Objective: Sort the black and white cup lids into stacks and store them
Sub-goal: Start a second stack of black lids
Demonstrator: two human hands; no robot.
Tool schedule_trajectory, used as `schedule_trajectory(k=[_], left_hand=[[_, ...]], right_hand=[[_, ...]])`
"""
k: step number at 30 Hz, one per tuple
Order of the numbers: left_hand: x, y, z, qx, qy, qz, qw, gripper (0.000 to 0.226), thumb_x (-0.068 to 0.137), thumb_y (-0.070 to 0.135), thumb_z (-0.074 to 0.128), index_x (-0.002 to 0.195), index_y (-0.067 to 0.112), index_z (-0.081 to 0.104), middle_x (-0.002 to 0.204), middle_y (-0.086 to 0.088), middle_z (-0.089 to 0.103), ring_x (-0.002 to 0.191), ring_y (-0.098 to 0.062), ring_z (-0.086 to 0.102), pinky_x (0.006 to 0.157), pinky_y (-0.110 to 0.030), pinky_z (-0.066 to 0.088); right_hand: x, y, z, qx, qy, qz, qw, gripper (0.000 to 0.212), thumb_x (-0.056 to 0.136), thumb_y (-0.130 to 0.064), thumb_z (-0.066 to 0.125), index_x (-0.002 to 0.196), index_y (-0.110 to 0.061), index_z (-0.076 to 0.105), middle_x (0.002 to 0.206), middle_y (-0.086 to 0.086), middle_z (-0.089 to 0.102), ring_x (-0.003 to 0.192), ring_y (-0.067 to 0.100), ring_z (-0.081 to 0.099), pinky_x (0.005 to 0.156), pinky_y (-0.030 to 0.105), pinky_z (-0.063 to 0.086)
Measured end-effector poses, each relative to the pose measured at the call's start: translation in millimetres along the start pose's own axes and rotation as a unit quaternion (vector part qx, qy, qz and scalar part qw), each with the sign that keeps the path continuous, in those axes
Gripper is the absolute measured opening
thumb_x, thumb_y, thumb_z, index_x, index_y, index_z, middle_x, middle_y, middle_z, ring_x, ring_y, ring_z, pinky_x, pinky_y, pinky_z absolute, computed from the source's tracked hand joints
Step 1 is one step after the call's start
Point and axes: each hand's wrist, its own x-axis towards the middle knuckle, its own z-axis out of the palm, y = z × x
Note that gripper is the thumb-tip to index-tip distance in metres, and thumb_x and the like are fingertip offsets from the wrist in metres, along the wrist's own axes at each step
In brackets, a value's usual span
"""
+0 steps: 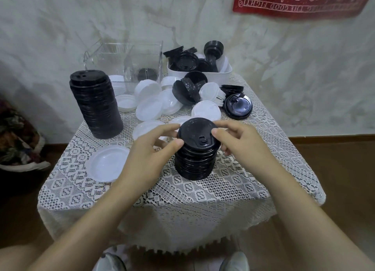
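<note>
A short stack of black lids [194, 161] stands in the middle of the lace-covered table [203, 191]. My left hand [154, 149] grips the top lids from the left, thumb on the near edge. From the right, my right hand [239, 139] pinches the top black lid [196, 132], thumb on its upper face. A tall stack of black lids [95, 104] stands at the left. Loose white lids [150, 108] and black lids [186, 90] lie scattered behind. One white lid [108, 163] lies alone at the front left.
A clear plastic box [125, 62] stands at the back left, with something dark inside it. A white bin [221, 74] at the back holds several black lids. A single black lid [238, 106] lies at the right. The table's edges drop off close on every side.
</note>
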Motion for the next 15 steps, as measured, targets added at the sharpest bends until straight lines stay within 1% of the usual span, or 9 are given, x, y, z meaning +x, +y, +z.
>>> schedule_trajectory(k=[3,5,7,10,12,13,15], left_hand=[[-1.5,-3.5,-1.0,0.016,-0.005,-0.007,1.0,0.03,0.09,0.038,0.077,0.119,0.042,0.07,0.107,0.023,0.07,0.083,0.001,0.059,0.078,-0.025,0.047],[-2.8,-4.3,-1.3,0.02,-0.012,-0.012,1.0,0.025,0.09,0.039,0.076,0.115,0.042,0.071,0.107,0.024,0.069,0.086,-0.001,0.061,0.079,-0.029,0.05],[-4.3,-4.6,-1.2,0.019,-0.027,-0.022,0.999,0.025,0.086,0.047,0.072,0.111,0.044,0.07,0.105,0.026,0.069,0.092,-0.001,0.064,0.079,-0.033,0.053],[-5.4,-6.3,-1.5,0.018,-0.037,-0.024,0.999,0.03,0.083,0.053,0.067,0.112,0.045,0.066,0.117,0.025,0.069,0.105,-0.003,0.067,0.085,-0.039,0.056],[-6.5,-4.4,-1.7,0.014,-0.044,-0.023,0.999,0.045,0.079,0.063,0.064,0.121,0.048,0.063,0.122,0.027,0.068,0.108,-0.002,0.066,0.09,-0.037,0.055],[-7.2,-3.3,-1.6,0.019,-0.051,-0.018,0.998,0.052,0.078,0.066,0.064,0.128,0.05,0.06,0.122,0.03,0.067,0.107,0.0,0.065,0.091,-0.034,0.054],[-8.7,-1.6,-0.4,0.051,-0.068,-0.007,0.996,0.059,0.078,0.068,0.064,0.135,0.056,0.056,0.117,0.039,0.064,0.101,0.003,0.065,0.09,-0.031,0.052]], right_hand=[[2.4,5.9,-0.4,-0.032,0.0,-0.002,0.999,0.021,0.097,-0.036,0.066,0.116,-0.032,0.074,0.062,-0.02,0.06,0.062,-0.003,0.056,0.071,0.028,0.049],[3.6,8.0,-0.1,-0.036,-0.001,0.003,0.999,0.02,0.096,-0.038,0.067,0.113,-0.034,0.075,0.065,-0.021,0.059,0.062,-0.003,0.054,0.07,0.028,0.045],[3.9,10.9,1.4,-0.032,-0.003,0.005,0.999,0.02,0.096,-0.039,0.067,0.113,-0.034,0.076,0.072,-0.018,0.06,0.061,-0.001,0.052,0.067,0.026,0.043],[3.1,13.4,5.7,-0.041,-0.008,-0.01,0.999,0.022,0.094,-0.045,0.067,0.111,-0.034,0.077,0.082,-0.01,0.065,0.065,0.001,0.052,0.07,0.026,0.041],[2.8,13.9,7.5,-0.045,-0.012,-0.008,0.999,0.026,0.09,-0.055,0.065,0.107,-0.038,0.076,0.089,-0.006,0.069,0.068,0.004,0.053,0.072,0.028,0.043],[3.2,14.9,8.1,-0.047,-0.013,-0.005,0.999,0.033,0.086,-0.06,0.064,0.107,-0.039,0.076,0.093,-0.009,0.071,0.071,0.004,0.056,0.074,0.029,0.045],[2.7,14.4,9.0,-0.041,-0.021,0.001,0.999,0.043,0.081,-0.064,0.061,0.11,-0.036,0.076,0.099,-0.011,0.074,0.078,0.004,0.063,0.078,0.031,0.05]])
